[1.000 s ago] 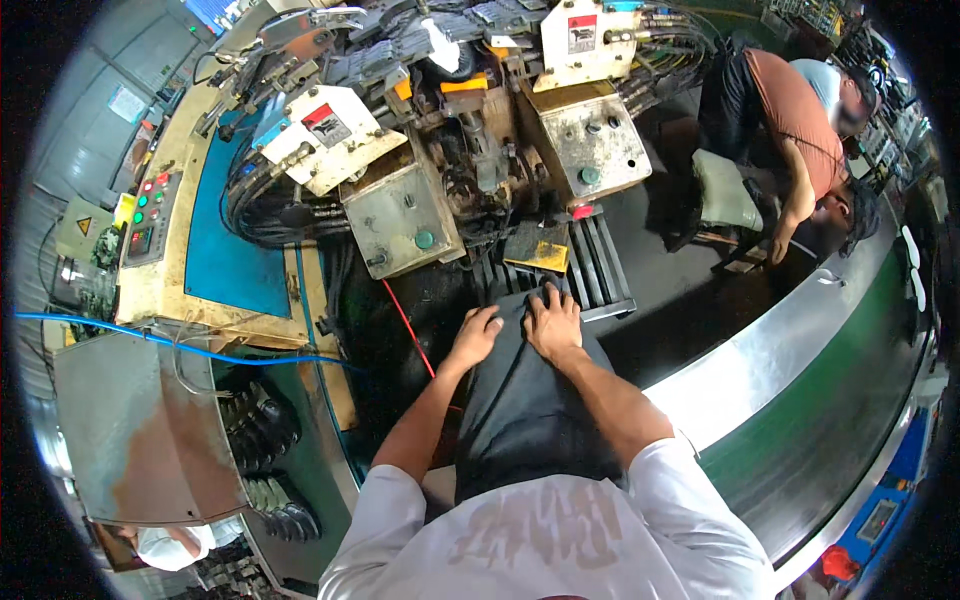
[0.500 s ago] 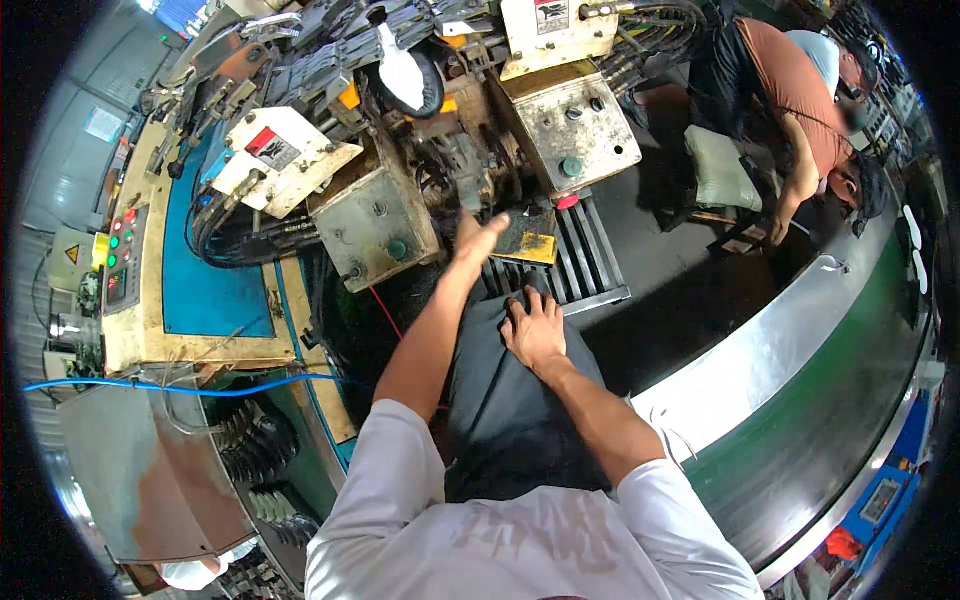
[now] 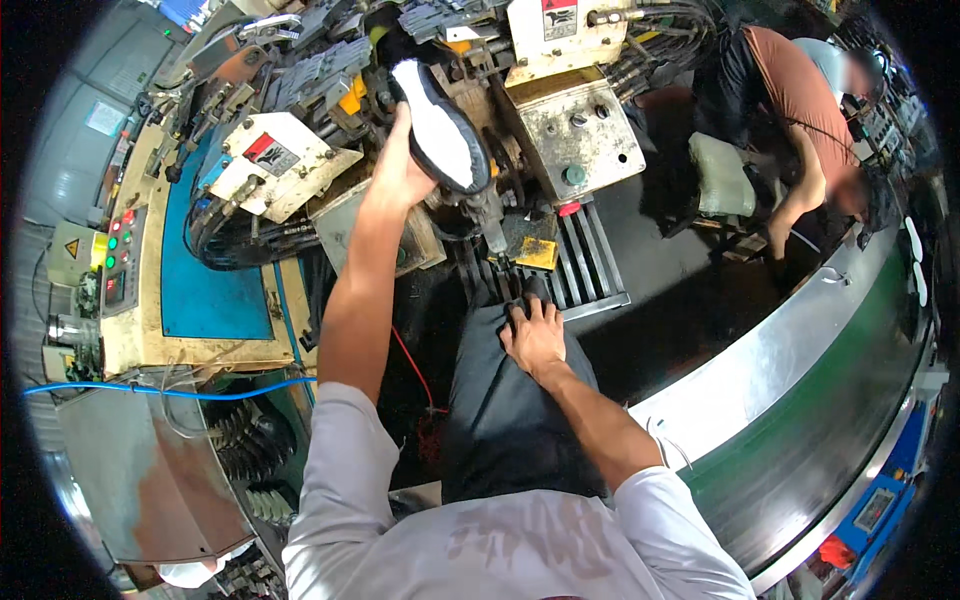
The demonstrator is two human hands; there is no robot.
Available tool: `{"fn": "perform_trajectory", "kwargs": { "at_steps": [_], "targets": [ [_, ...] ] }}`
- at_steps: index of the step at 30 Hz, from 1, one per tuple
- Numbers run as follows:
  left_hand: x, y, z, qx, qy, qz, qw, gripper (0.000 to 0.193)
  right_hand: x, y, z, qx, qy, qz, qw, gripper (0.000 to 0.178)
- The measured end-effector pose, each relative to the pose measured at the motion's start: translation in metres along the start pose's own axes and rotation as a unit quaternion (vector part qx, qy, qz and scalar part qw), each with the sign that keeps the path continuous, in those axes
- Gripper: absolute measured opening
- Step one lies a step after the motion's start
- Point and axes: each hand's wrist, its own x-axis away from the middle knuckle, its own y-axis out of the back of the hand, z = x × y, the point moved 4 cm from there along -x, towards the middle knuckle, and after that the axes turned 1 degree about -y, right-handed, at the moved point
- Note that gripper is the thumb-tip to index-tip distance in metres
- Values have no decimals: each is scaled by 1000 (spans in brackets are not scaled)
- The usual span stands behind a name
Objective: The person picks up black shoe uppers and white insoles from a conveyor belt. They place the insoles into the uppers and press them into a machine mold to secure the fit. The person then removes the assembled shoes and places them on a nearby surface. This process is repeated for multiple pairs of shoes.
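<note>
My left hand (image 3: 402,172) is closed on a black shoe upper (image 3: 473,172), gripping its left side. The underside of the upper is turned up, showing a white sole area with a dark rim gathered round it. It is tilted in front of the middle of the machine (image 3: 575,135), over the metal clamp parts. The fingers beneath the upper are hidden. My right hand (image 3: 536,338) lies flat on my dark trouser leg near the knee, fingers apart, with nothing in it.
Control boxes with knobs and green buttons flank the machine's middle. A yellow-marked pedal (image 3: 537,252) sits by a metal grate (image 3: 592,262). A conveyor with a green belt (image 3: 800,430) curves along the right. A co-worker (image 3: 800,100) bends forward at the far right, near a padded stool (image 3: 722,175).
My left hand has moved from the lower machine parts up to the shoe upper and taken hold of it. The upper has come down and right, toward me. My right hand stays put.
</note>
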Motion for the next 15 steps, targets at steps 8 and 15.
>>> {"fn": "perform_trajectory", "kwargs": {
  "at_steps": [8,15],
  "targets": [
    [48,-11,2,17,46,56,997,31,-4,5,-8,-3,-18,-28,999,49],
    [246,72,44,119,-13,103,987,49,14,-15,19,30,58,-27,998,49]
  ]
}}
